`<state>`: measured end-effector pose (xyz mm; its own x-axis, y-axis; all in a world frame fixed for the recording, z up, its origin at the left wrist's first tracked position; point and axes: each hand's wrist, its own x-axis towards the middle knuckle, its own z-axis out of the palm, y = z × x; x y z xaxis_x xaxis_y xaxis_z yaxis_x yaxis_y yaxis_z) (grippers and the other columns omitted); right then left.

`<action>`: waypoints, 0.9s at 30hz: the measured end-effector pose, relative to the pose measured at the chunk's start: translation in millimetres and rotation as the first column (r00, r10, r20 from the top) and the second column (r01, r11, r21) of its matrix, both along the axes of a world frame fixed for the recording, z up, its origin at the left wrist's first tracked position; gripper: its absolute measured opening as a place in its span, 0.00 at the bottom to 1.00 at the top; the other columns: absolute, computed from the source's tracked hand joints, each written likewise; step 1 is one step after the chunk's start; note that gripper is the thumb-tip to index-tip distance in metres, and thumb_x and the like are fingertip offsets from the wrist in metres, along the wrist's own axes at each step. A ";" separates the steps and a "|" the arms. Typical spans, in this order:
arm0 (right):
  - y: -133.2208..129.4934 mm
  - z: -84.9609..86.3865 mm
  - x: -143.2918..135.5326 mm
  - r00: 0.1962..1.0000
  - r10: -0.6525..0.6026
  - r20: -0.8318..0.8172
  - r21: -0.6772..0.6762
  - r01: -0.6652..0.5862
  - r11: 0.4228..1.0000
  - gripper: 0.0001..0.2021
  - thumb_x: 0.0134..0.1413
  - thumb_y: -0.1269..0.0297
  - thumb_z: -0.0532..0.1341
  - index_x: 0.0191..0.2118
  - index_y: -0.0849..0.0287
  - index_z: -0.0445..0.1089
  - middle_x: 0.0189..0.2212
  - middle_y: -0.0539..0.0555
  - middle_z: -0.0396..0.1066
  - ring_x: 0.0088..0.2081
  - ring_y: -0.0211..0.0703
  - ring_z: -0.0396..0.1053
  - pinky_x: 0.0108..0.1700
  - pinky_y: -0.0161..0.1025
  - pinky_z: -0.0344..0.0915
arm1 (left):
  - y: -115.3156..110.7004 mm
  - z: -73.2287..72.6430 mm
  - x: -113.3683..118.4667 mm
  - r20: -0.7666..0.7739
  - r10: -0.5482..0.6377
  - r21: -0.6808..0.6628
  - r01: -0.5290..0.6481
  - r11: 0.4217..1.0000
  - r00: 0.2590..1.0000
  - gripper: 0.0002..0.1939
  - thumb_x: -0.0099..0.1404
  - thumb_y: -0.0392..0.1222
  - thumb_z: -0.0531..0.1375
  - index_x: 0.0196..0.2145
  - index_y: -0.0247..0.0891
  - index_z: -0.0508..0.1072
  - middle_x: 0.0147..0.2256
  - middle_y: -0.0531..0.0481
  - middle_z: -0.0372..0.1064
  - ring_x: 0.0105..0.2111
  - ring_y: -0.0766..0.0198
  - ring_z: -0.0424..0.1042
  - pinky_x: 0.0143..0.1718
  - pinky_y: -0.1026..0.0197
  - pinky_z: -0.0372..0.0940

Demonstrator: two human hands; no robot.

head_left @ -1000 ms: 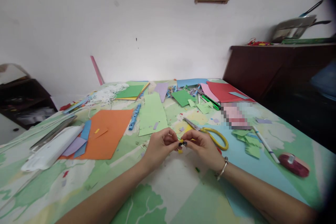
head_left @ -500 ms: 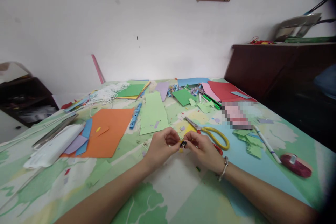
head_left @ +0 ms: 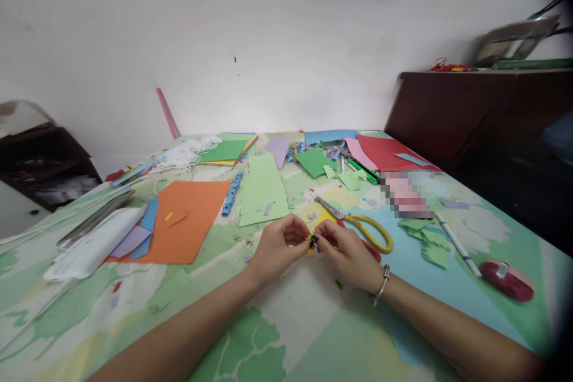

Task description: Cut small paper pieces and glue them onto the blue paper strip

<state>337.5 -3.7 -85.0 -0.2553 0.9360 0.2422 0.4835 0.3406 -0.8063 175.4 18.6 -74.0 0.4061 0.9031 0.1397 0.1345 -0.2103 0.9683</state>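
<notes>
Both forearms extend forward over the surface (head_left: 304, 322) and converge at its middle, with the left hand (head_left: 280, 250) and the right hand (head_left: 349, 250) meeting fingertip to fingertip. Each of the two hands is closed to a narrow pinch, thumb against forefinger, remaining fingers curled inward. Between the pinches is one small yellow piece (head_left: 309, 237), gripped from both sides just above the surface and mostly covered by the fingertips. The right wrist carries one bracelet (head_left: 381, 287). Adjacent items are as follows: one pair of scissors (head_left: 353, 217), lying behind the right hand, blades pointing away to the left; contact with the hand cannot be determined. One light blue sheet (head_left: 447, 304) extends beneath the right forearm. One light green sheet (head_left: 264, 188) lies beyond the left hand; one blue tube (head_left: 232, 194) and one orange sheet (head_left: 192, 221) lie left of it. One white marker (head_left: 456, 243) lies to the right, near one red mouse (head_left: 505, 279).
</notes>
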 end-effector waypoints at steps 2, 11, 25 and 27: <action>-0.4 0.8 -0.2 1.000 0.011 0.006 0.006 -0.011 1.000 0.06 0.56 0.68 0.51 0.29 0.58 0.60 0.22 0.47 0.64 0.24 0.35 0.60 0.26 0.32 0.55 | -0.1 0.8 0.0 -0.017 0.014 0.008 -0.014 1.000 1.000 0.06 0.51 0.35 0.60 0.27 0.35 0.65 0.26 0.51 0.67 0.28 0.67 0.68 0.31 0.63 0.66; -3.2 -0.2 -2.1 0.986 0.007 0.169 0.128 -0.029 0.991 0.05 0.51 0.73 0.52 0.28 0.57 0.57 0.24 0.48 0.62 0.26 0.35 0.60 0.28 0.32 0.54 | -1.1 -3.4 -0.3 -0.082 0.028 0.135 -0.017 0.991 0.996 0.06 0.49 0.30 0.57 0.26 0.37 0.63 0.25 0.54 0.64 0.26 0.69 0.65 0.29 0.65 0.63; -0.2 0.3 1.9 0.999 0.006 0.045 0.008 -0.006 1.000 0.05 0.57 0.70 0.50 0.31 0.58 0.60 0.23 0.48 0.64 0.26 0.36 0.62 0.28 0.33 0.55 | 3.6 0.3 -1.7 -0.006 -0.022 -0.097 0.021 0.995 1.000 0.05 0.52 0.37 0.60 0.29 0.34 0.68 0.27 0.48 0.71 0.28 0.63 0.72 0.33 0.61 0.66; 0.0 3.1 3.0 0.998 -0.007 0.063 0.011 0.007 1.000 0.06 0.57 0.70 0.49 0.32 0.58 0.61 0.23 0.48 0.65 0.26 0.36 0.62 0.28 0.33 0.55 | 2.8 1.3 -0.2 0.032 -0.046 -0.162 0.050 0.985 0.998 0.07 0.53 0.40 0.60 0.27 0.34 0.68 0.24 0.48 0.71 0.26 0.64 0.72 0.30 0.63 0.65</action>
